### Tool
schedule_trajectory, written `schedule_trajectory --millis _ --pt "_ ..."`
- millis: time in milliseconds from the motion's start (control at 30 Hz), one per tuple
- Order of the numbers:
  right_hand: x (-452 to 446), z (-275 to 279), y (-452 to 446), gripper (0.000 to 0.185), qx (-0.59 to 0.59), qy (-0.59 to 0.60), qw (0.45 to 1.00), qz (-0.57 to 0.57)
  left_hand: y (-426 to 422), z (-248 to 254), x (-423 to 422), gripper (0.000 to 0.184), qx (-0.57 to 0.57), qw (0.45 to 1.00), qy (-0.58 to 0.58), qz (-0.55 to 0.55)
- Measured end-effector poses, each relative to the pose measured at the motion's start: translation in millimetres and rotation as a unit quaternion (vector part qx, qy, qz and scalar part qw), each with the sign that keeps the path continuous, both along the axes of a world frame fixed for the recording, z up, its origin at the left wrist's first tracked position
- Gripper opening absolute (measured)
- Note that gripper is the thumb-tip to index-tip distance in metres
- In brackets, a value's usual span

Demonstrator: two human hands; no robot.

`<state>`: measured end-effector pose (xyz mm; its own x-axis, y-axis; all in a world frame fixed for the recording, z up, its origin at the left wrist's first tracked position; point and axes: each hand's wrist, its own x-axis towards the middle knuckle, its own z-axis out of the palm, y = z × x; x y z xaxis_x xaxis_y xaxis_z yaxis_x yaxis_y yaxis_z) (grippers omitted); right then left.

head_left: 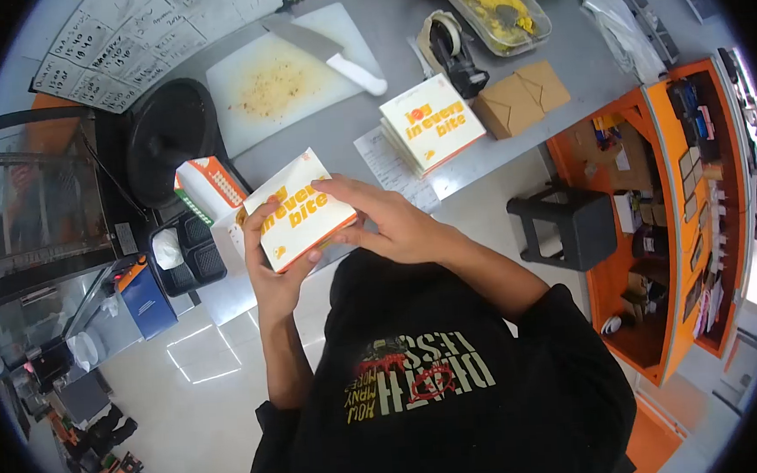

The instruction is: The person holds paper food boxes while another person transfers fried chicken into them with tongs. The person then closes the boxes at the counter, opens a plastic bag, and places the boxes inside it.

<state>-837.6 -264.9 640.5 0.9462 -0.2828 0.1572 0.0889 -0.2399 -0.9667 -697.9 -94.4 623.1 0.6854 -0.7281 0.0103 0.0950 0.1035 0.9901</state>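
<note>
A white takeaway box (295,220) with yellow and red lettering is held at the front edge of the counter. My left hand (274,273) grips its left side and lower corner, fingers wrapped round it. On the right side, my right hand (391,221) presses the lid with its fingers, the thumb at the near edge. The box's lid lies closed, so its contents are hidden. Just right of it on the counter is a similar white box (434,125), also closed. Behind my left hand stands an orange, white and green carton (211,188).
A large knife (324,53) lies on a crumb-covered white cutting board (233,124). Nearby are a tape dispenser (454,50), a brown cardboard box (522,99), a tray of yellow food (490,4), a black round pan (169,137) and a black compartment tray (193,256). A dark stool (564,221) stands right.
</note>
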Motion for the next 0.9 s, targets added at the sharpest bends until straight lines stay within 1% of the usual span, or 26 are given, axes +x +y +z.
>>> schedule_trajectory --millis 33,67,133,267,300,367,400,433,467,533,600,633,733,833,900 --pt "-4.2 7.9 -7.4 0.06 0.034 -0.003 0.999 0.01 -6.5 5.5 -4.0 0.083 -0.013 1.0 0.015 -0.004" --pt "-9.4 13.6 -16.5 0.058 0.033 -0.039 0.998 0.023 -10.7 9.7 -8.8 0.083 -0.025 0.999 0.033 -0.008" --pt "-23.7 27.5 -35.5 0.057 -0.004 -0.035 0.999 0.029 -26.0 24.1 -20.9 0.081 -0.073 0.994 0.081 -0.029" --pt "-50.0 45.8 -68.7 0.06 -0.068 -0.019 0.997 0.021 -53.3 31.0 -39.7 0.076 -0.052 0.998 -0.021 -0.026" --pt "-58.6 48.9 -79.8 0.059 -0.08 -0.031 0.996 0.013 -60.8 31.9 -46.3 0.076 -0.04 0.998 -0.043 -0.013" --pt "-72.4 54.2 -98.7 0.058 -0.1 -0.059 0.993 0.003 -74.6 35.5 -58.5 0.077 -0.065 0.998 -0.012 0.006" --pt "-80.7 52.4 -114.0 0.049 -0.042 -0.068 0.995 -0.062 -78.4 35.3 -59.2 0.08 -0.076 0.997 -0.022 -0.008" --pt "-87.2 46.7 -138.8 0.042 -0.067 -0.04 0.983 -0.167 -84.2 36.8 -60.9 0.079 -0.072 0.997 -0.016 0.0" --pt "-90.2 36.7 -169.5 0.036 -0.091 -0.013 0.959 -0.267 -89.0 39.3 -62.5 0.079 -0.069 0.998 -0.01 0.011" --pt "-88.7 -6.5 -228.7 0.032 -0.196 0.095 0.903 -0.37 -96.4 40.8 -65.7 0.075 -0.069 0.997 0.008 0.027" --pt "-77.3 -62.0 -262.1 0.03 -0.222 0.128 0.892 -0.373 -108.3 43.6 -65.0 0.071 -0.085 0.995 0.052 0.022" --pt "-72.5 -74.0 -270.7 0.03 -0.234 0.144 0.885 -0.376 -114.6 44.9 -62.9 0.07 -0.093 0.993 0.074 0.018" --pt "-55.7 -57.7 -266.8 0.029 -0.224 0.217 0.871 -0.379 -126.3 46.2 -55.5 0.067 -0.097 0.99 0.098 0.014" --pt "-45.7 -60.8 -274.8 0.027 -0.162 0.318 0.879 -0.316 -139.0 50.8 -46.7 0.067 -0.09 0.99 0.109 0.005" --pt "-46.8 -59.9 -274.0 0.024 -0.109 0.302 0.887 -0.332 -146.2 52.6 -40.8 0.067 -0.091 0.989 0.112 0.004"
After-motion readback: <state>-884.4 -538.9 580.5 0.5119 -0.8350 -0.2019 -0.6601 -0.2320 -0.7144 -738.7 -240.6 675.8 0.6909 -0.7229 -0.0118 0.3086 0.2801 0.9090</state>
